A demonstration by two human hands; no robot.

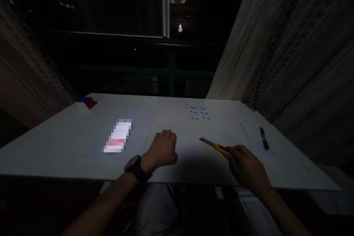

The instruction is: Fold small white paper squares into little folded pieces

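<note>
Two curtains hang beside the desk, a left one [26, 55] and a right one [249, 40], with a dark window [121, 3] between them. One white desk [166, 118] carries everything else. Two sheets lie on it: a large one [146, 120] at the left, and a second [253, 136], its outline faint, at the right.

Two bare hands are over the near part of the desk. The left hand [163, 149] is balled, back upward, with its fingers curled under and no object seen in it. The right hand [247, 166] has its fingers wrapped round the handle of one knife.

On the large sheet lies one bright oblong [118, 136], too blurred to read. The yellow knife [218, 148] is right of the left hand, its bare blade pointing left; whether the blade touches the desk cannot be told. One cube [85, 103], with blue, white and red faces showing, sits at the far left corner. One black marker [264, 138] lies at the right, on the second sheet. One dark watch [134, 165] circles the left wrist.

Smallest are seven pieces [194, 112], near the far edge: three, then two, then two, their markings too small to make out.
</note>
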